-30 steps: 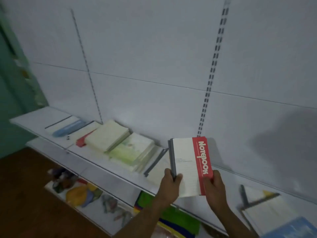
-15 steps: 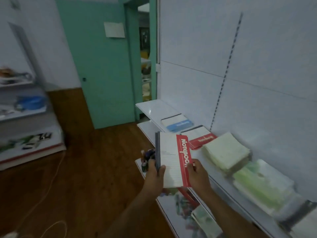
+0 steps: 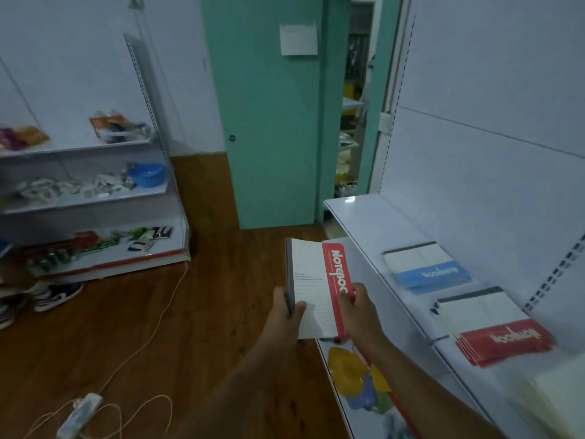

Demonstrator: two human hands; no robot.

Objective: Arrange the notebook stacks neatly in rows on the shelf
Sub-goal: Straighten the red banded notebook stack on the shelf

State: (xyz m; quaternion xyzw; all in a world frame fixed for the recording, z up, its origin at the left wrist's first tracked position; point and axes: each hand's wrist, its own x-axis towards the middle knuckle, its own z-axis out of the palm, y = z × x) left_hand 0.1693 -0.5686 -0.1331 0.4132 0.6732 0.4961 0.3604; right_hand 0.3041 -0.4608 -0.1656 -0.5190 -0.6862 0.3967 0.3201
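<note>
I hold a small stack of red-and-white notebooks (image 3: 313, 286) upright in front of me, to the left of the white shelf (image 3: 364, 223). My left hand (image 3: 285, 312) grips its grey spine side and my right hand (image 3: 356, 308) grips the red side. On the shelf lie a blue-banded notebook stack (image 3: 424, 267) and, nearer to me, a red-banded notebook stack (image 3: 487, 324). A blurred pale stack (image 3: 550, 397) sits at the right edge.
A lower shelf (image 3: 357, 375) with colourful items lies under my arms. A teal door (image 3: 272, 122) stands ahead. Another shelving unit (image 3: 95, 198) with goods is at the left. A power strip with cable (image 3: 79, 413) lies on the wooden floor, shoes (image 3: 53, 294) by the left unit.
My view has swung left along the shelf, from the middle stacks to its left end by the door. Both hands keep the same hold on the notebooks.
</note>
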